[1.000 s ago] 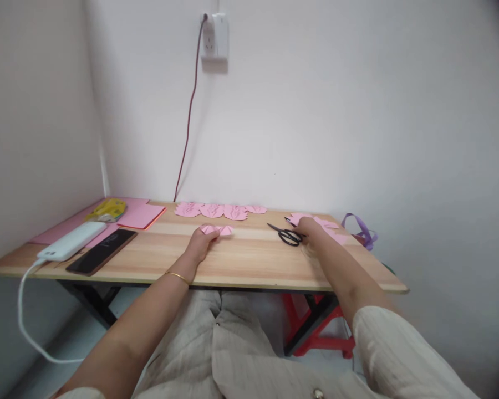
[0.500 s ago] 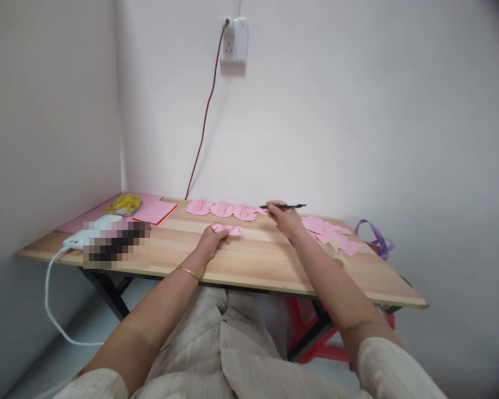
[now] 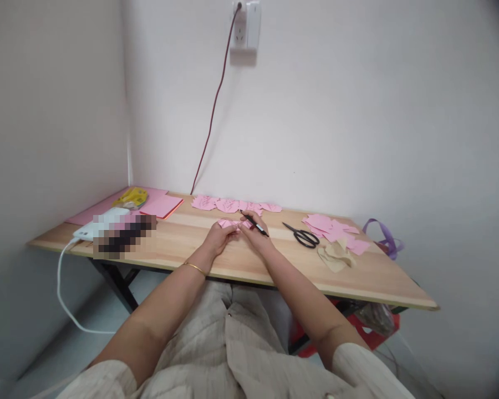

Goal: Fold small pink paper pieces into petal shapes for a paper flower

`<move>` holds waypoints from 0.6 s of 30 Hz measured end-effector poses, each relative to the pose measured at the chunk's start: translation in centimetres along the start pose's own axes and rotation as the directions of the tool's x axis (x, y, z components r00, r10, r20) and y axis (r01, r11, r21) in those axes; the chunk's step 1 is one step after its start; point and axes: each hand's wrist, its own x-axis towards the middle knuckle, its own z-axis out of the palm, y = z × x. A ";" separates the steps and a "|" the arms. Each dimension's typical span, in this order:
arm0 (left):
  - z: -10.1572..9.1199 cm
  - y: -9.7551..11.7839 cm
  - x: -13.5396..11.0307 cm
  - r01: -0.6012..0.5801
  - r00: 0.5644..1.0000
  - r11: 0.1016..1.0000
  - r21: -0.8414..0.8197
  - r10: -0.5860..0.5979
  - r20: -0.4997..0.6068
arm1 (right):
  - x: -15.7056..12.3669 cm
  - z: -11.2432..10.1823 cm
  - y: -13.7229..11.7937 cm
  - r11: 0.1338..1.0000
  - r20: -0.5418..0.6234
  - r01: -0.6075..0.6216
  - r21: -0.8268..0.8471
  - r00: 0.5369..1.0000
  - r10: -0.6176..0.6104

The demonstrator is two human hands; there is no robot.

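Note:
My left hand (image 3: 218,238) is closed on a creased pink paper cutout (image 3: 228,224) just above the table. From the other side, my right hand (image 3: 255,230) has its fingers at the right end of that cutout. A black pen (image 3: 254,223) lies in my right hand, slanting across the fingers with one end up and to the left. Behind my hands, pink cutouts with drawn lines (image 3: 228,205) lie in a row along the wall. Black-handled scissors (image 3: 303,237) rest on the table right of my right hand.
Pink paper pieces (image 3: 330,227) and a crumpled beige cloth or paper (image 3: 336,256) lie on the right. Pink sheets (image 3: 162,206), a yellow packet (image 3: 131,198) and a white corded device (image 3: 87,230) are on the left. A purple ribbon (image 3: 385,233) hangs past the right edge.
My right hand has moved left and down from the row of cutouts, bringing the pen to the paper in my left hand. The scissors have come into sight.

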 end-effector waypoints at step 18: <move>0.0 -0.1 0.2 0.036 0.986 0.999 0.001 -0.035 -0.162 | -0.9 -0.8 -1.8 0.987 -0.199 0.096 -0.127 0.973 -0.120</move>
